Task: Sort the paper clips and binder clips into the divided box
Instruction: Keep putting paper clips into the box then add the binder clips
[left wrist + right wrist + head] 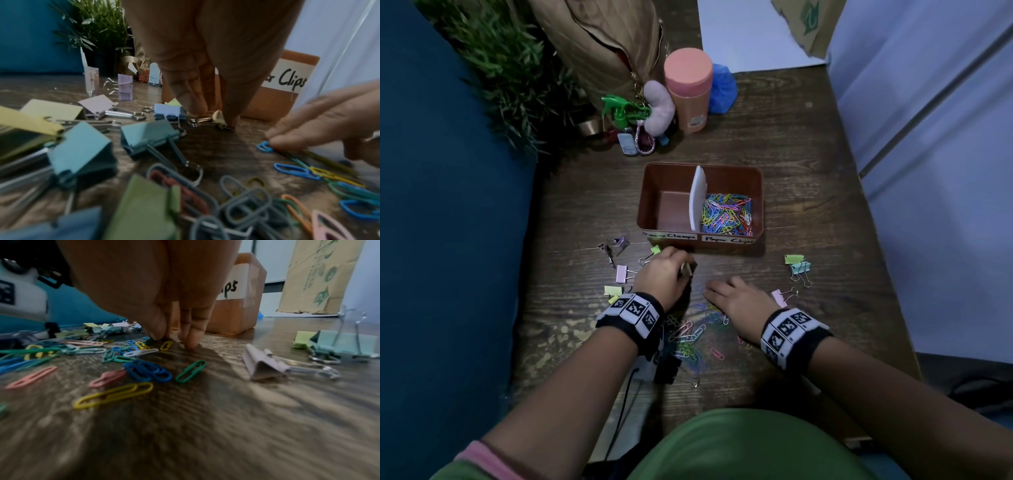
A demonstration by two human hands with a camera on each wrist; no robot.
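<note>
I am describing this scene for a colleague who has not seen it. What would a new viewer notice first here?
First, the brown divided box in the middle of the table: its right compartment holds a bright heap of paper clips, its left one looks empty. Next, both hands near the table in front of it, the left hand pinching a small binder clip, the right hand fingering loose clips.
</note>
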